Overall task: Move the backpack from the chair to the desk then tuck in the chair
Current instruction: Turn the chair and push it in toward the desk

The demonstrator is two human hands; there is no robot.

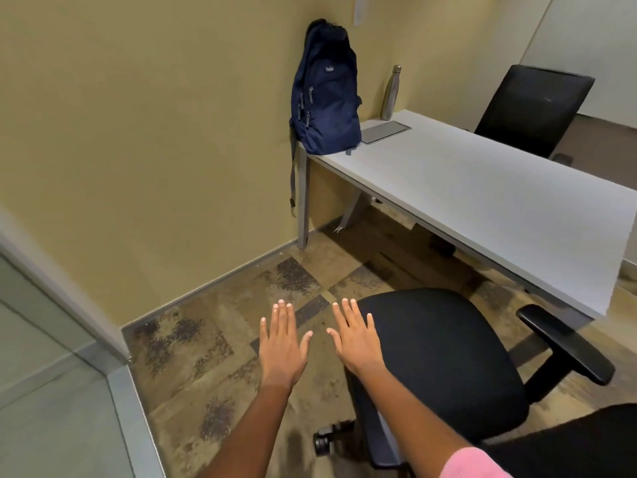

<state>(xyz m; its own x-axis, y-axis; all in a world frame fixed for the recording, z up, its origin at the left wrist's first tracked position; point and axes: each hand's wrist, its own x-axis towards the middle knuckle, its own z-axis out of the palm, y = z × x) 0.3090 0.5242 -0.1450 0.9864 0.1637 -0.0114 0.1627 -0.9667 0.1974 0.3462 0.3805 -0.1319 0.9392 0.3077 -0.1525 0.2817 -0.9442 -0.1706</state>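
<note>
A navy blue backpack (325, 94) stands upright on the far left corner of the white desk (482, 188), leaning against the yellow wall, with a strap hanging over the desk's edge. The black office chair (444, 353) stands on the carpet in front of the desk, pulled out, its seat bare. My left hand (282, 343) hovers flat over the floor, fingers spread, holding nothing. My right hand (355, 339) is also flat and empty, beside the left edge of the chair seat.
A steel bottle (390, 93) and a grey flat panel (384, 131) sit on the desk right of the backpack. A second black chair (527, 108) stands behind the desk. A glass partition (51, 374) is at the left.
</note>
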